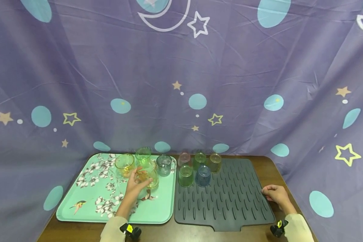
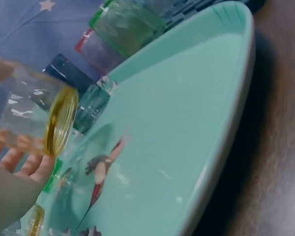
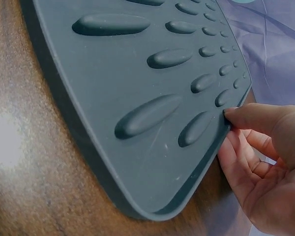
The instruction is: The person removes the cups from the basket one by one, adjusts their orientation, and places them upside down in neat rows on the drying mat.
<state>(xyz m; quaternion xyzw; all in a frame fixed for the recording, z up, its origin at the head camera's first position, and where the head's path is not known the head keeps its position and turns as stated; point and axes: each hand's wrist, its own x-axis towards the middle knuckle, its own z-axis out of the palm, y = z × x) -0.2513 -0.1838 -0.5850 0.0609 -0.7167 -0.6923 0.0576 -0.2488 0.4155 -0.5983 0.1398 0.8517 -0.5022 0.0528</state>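
Note:
My left hand [image 1: 135, 188] grips a clear glass with a yellow tint [image 1: 153, 180] over the mint-green tray [image 1: 157, 211]. Its yellow rim [image 2: 60, 122] shows in the left wrist view, with the thumb on one side and the fingers on the other. Around that hand on the tray stand an amber glass [image 1: 124, 164], a green glass [image 1: 143, 154] and a grey glass [image 1: 164, 165]. At the right, my right hand [image 1: 276, 196] pinches the raised edge of the dark grey drying mat [image 3: 113, 73] between thumb and fingers.
Upside down at the mat's back left stand several tinted glasses, among them a pink glass [image 1: 184, 159], a blue glass [image 1: 203, 176] and a green glass [image 1: 186, 176]. Tray and mat lie side by side on a wooden table [image 1: 196, 233]. A purple curtain [image 1: 157, 67] hangs behind.

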